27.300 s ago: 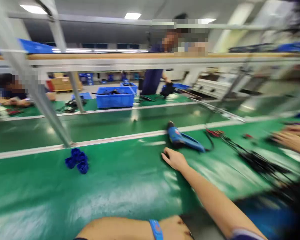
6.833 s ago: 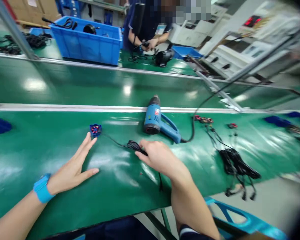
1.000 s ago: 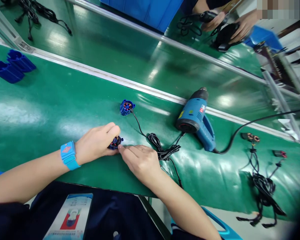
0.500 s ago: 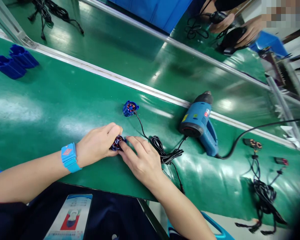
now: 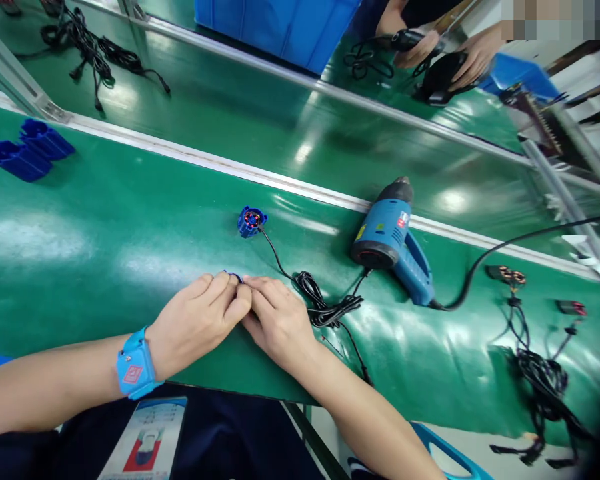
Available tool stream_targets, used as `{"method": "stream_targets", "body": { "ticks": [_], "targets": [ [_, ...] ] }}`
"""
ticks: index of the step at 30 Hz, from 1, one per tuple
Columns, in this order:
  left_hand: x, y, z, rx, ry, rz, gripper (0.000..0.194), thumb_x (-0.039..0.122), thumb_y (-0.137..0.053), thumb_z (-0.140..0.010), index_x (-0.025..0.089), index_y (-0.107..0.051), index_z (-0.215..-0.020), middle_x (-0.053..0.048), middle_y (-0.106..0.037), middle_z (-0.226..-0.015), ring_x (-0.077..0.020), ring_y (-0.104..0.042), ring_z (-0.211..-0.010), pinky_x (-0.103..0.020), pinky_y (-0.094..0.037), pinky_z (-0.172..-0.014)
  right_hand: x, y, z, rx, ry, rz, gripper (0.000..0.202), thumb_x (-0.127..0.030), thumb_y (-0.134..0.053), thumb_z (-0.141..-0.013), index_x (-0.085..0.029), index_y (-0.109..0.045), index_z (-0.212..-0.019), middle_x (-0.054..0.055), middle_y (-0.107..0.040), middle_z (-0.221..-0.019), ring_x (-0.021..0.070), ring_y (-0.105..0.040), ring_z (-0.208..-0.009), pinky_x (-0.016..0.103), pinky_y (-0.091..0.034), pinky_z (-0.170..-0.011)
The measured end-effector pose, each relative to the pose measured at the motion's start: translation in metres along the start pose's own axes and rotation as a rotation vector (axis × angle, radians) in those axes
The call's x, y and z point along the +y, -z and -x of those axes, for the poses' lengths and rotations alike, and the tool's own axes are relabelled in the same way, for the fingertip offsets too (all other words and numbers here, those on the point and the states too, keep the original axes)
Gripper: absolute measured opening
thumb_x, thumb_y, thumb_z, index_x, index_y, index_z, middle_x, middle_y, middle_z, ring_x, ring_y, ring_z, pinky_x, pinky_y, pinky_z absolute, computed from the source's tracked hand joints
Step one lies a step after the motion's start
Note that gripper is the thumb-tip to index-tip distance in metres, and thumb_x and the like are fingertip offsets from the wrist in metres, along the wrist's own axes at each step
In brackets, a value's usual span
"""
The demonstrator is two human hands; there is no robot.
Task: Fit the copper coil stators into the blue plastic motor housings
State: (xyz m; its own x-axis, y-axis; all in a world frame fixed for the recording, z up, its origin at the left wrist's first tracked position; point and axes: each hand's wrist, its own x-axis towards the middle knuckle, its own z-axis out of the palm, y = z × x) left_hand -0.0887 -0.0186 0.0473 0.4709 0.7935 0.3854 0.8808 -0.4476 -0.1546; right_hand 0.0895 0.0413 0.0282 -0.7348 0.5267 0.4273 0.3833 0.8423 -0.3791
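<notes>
My left hand (image 5: pixel 195 323), with a blue band at its wrist, is closed around a small blue round part (image 5: pixel 235 276), of which only the top edge shows. Pressed against it from the right is my right hand (image 5: pixel 280 323), its fingers bent onto the same part and the fingertips partly hidden. Just beyond the hands a blue cylindrical housing (image 5: pixel 251 221) with copper-coloured windings inside stands on the green table. A black cable (image 5: pixel 325 303) runs from it to a coiled bundle right of my right hand.
A blue heat gun (image 5: pixel 385 233) lies right of centre. Two blue housings (image 5: pixel 23 157) stand far left. Wired parts with cables (image 5: pixel 535 373) lie far right. Beyond the metal rail are a blue bin (image 5: pixel 280 30) and another person's hands (image 5: pixel 473 60).
My left hand has rolled over the small part, its fingers now covering most of it. The fingers of my right hand have drawn in closer. The view has shifted slightly.
</notes>
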Motion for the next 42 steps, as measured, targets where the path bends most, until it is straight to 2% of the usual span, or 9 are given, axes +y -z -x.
{"method": "stream_targets", "body": {
  "ticks": [6, 13, 18, 21, 24, 30, 35, 38, 42],
  "targets": [
    [0.009, -0.005, 0.007, -0.030, -0.045, -0.047, 0.031, 0.005, -0.034, -0.095, 0.005, -0.060, -0.112, -0.020, -0.071, -0.114, -0.0294, -0.068, -0.105, -0.039, -0.052, -0.085, 0.006, -0.002, 0.004, 0.078, -0.084, -0.160, 0.015, -0.024, -0.056, -0.102, -0.017, -0.048, -0.113, 0.014, -0.068, -0.111, 0.0242, -0.069, -0.101, 0.037, -0.061, -0.081],
    [0.014, -0.002, 0.007, -0.161, -0.066, -0.065, 0.032, 0.006, -0.040, -0.091, 0.005, -0.060, -0.116, -0.025, -0.067, -0.119, -0.0357, -0.066, -0.109, -0.044, -0.054, -0.086, -0.001, 0.001, 0.001, 0.029, -0.060, -0.117, 0.016, -0.019, -0.053, -0.102, -0.016, -0.047, -0.117, 0.013, -0.068, -0.109, 0.0248, -0.069, -0.101, 0.037, -0.060, -0.083],
    [0.002, -0.003, 0.002, -0.140, -0.082, -0.026, 0.032, 0.004, -0.039, -0.094, 0.006, -0.061, -0.116, -0.019, -0.069, -0.114, -0.0306, -0.064, -0.109, -0.041, -0.050, -0.084, 0.011, 0.054, 0.002, -0.170, -0.081, -0.108, 0.046, -0.026, -0.066, -0.097, -0.018, -0.046, -0.138, 0.012, -0.060, -0.132, 0.0259, -0.057, -0.126, 0.045, -0.051, -0.106],
    [-0.013, -0.006, 0.003, -0.087, -0.013, 0.100, 0.030, 0.004, -0.041, -0.098, 0.013, -0.057, -0.121, -0.010, -0.070, -0.112, -0.0267, -0.061, -0.107, -0.041, -0.046, -0.082, 0.035, 0.097, 0.022, -0.217, -0.172, 0.061, 0.037, -0.029, -0.057, -0.102, -0.022, -0.049, -0.138, 0.010, -0.060, -0.134, 0.0270, -0.055, -0.127, 0.049, -0.047, -0.107],
    [-0.031, -0.012, 0.003, -0.061, 0.154, 0.338, 0.030, 0.021, -0.060, -0.098, 0.020, -0.052, -0.127, -0.008, -0.067, -0.117, -0.0282, -0.060, -0.107, -0.043, -0.046, -0.085, 0.060, 0.119, 0.054, -0.327, -0.225, 0.174, 0.036, -0.025, -0.044, -0.104, -0.024, -0.050, -0.140, 0.009, -0.061, -0.135, 0.0283, -0.055, -0.128, 0.052, -0.047, -0.105],
    [-0.049, -0.023, 0.001, -0.106, 0.303, 0.635, 0.069, 0.032, -0.083, -0.083, 0.019, -0.040, -0.135, -0.012, -0.063, -0.128, -0.0285, -0.063, -0.116, -0.041, -0.052, -0.096, 0.083, 0.112, 0.093, -0.359, -0.282, 0.243, 0.030, -0.030, -0.041, -0.106, -0.025, -0.057, -0.130, 0.006, -0.068, -0.116, 0.0284, -0.066, -0.106, 0.058, -0.044, -0.102],
    [-0.056, -0.028, 0.001, -0.121, 0.419, 0.728, 0.071, 0.031, -0.084, -0.080, 0.020, -0.039, -0.134, -0.011, -0.067, -0.126, -0.0268, -0.066, -0.115, -0.042, -0.055, -0.098, 0.051, 0.120, 0.084, -0.196, -0.319, 0.209, 0.021, -0.043, -0.053, -0.104, -0.024, -0.062, -0.106, 0.004, -0.066, -0.091, 0.0258, -0.064, -0.086, 0.049, -0.049, -0.093],
    [-0.066, -0.033, 0.001, -0.074, 0.465, 0.736, 0.071, 0.031, -0.083, -0.081, 0.019, -0.038, -0.135, -0.012, -0.065, -0.130, -0.0254, -0.066, -0.117, -0.041, -0.055, -0.101, 0.029, 0.107, 0.083, -0.189, -0.360, 0.120, 0.018, -0.040, -0.053, -0.104, -0.024, -0.059, -0.106, 0.010, -0.062, -0.118, 0.0287, -0.061, -0.109, 0.046, -0.051, -0.091],
    [-0.078, -0.038, 0.000, -0.028, 0.418, 0.659, 0.056, 0.034, -0.078, -0.087, 0.017, -0.046, -0.131, -0.011, -0.064, -0.131, -0.0234, -0.066, -0.116, -0.039, -0.055, -0.102, 0.023, 0.066, 0.094, -0.180, -0.396, 0.155, 0.019, -0.039, -0.050, -0.104, -0.020, -0.057, -0.106, 0.016, -0.034, -0.154, 0.0378, -0.043, -0.136, 0.059, -0.046, -0.101]
  ]
}}
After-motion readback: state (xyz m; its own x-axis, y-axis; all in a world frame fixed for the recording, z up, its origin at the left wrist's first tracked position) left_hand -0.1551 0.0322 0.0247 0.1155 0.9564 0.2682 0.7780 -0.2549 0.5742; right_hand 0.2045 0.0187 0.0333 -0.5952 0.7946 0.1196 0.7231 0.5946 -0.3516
